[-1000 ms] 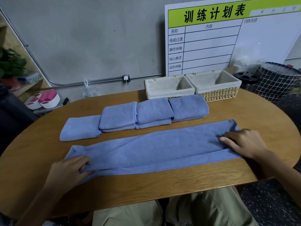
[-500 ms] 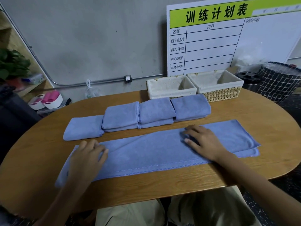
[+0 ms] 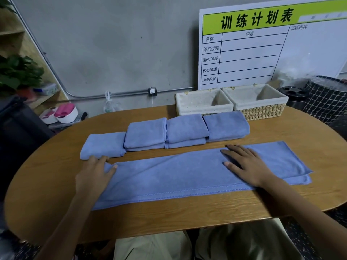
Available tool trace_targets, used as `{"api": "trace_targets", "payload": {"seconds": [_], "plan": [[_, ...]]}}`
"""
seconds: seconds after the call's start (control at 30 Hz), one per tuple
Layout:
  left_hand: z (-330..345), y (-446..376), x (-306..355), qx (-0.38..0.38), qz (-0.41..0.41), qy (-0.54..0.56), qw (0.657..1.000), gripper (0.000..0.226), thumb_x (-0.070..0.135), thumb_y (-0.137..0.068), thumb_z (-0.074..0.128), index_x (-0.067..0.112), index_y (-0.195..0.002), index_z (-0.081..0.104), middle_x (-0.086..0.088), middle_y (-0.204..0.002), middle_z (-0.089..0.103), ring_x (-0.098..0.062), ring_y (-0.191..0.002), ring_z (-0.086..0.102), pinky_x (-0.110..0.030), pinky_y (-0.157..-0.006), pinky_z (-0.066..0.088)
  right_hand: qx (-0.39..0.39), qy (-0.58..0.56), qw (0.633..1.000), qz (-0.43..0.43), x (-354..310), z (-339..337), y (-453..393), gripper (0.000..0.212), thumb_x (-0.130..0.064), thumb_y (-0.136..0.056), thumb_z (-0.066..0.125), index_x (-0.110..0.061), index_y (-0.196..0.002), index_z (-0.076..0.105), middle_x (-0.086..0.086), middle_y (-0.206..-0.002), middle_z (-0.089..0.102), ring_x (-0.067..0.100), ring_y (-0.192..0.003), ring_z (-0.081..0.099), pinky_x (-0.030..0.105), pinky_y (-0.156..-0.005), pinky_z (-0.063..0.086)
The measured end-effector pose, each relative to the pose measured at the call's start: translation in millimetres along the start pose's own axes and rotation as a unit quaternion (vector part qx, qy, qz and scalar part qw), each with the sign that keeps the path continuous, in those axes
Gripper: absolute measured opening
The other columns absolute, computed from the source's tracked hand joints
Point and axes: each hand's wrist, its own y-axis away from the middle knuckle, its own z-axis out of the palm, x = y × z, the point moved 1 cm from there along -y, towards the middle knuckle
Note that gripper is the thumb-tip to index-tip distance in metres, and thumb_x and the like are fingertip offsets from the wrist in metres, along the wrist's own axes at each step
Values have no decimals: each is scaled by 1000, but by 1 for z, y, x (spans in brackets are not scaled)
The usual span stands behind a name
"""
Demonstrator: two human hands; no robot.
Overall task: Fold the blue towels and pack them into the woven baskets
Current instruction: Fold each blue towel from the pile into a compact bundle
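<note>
Grey wall (image 3: 112, 44) and a white training chart (image 3: 262, 49) stand behind your oval wooden counter (image 3: 169, 218). Along its far edge sit 2 woven baskets, the left one (image 3: 203, 105) touching the right one (image 3: 262, 109), both cloth-lined and holding nothing. Just in front of them runs a row of 4 folded blue towels (image 3: 185, 130), packed side by side. Nearer to you, a long blue towel (image 3: 178, 177), folded lengthwise, lies flat across the counter. Your left hand (image 3: 93, 175) rests on its left end, fingers straight and relaxed. Your right hand (image 3: 246, 166) presses flat on the right half, fingers spread, gripping nothing. Green plant (image 3: 18, 74) and a pink-and-white item (image 3: 63, 113) sit off to the left.
</note>
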Motion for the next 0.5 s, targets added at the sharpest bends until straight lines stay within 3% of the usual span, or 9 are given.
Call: {"api": "trace_targets", "payload": {"seconds": [0.1,0.17,0.27,0.37,0.5], "plan": [[-1,-1,-5,47,32,-33,998,25,35,-90,70,14,-104,72,-11,-97,58,-32,-79,61,-36,-58,49,0,4,1000,0,-1,0,1,92,-86,-79,-5,-42,-151,33,-13,-161,25,14,-151,16,40,-120,14],[-3,0,-8,37,27,-7,999,21,31,-94,64,17,-109,70,-8,-99,67,-31,-82,64,-37,-60,50,5,1,1000,-3,-1,1,0,91,-85,-80,-4,-41,-150,35,-13,-161,27,14,-150,18,40,-120,15],[-9,-1,-15,30,-36,108,993,22,27,-100,58,22,-119,67,-6,-95,72,-31,-88,66,-35,-65,48,10,0,1000,-8,0,2,-1,83,-81,-84,4,-40,-150,36,-12,-160,29,14,-150,19,40,-119,17],[-16,-6,-33,42,-88,218,971,21,16,-99,58,21,-116,68,-3,-86,68,-28,-88,64,-36,-71,45,10,3,1000,-8,1,4,-1,75,-76,-87,12,-41,-149,37,-12,-160,30,14,-150,20,40,-119,18],[-15,-8,-39,31,-87,254,963,17,19,-102,54,17,-114,66,-9,-105,70,-27,-93,62,-36,-76,43,14,1,1000,-3,2,3,-1,74,-75,-88,13,-41,-149,37,-13,-159,30,15,-149,21,42,-119,18]]}}
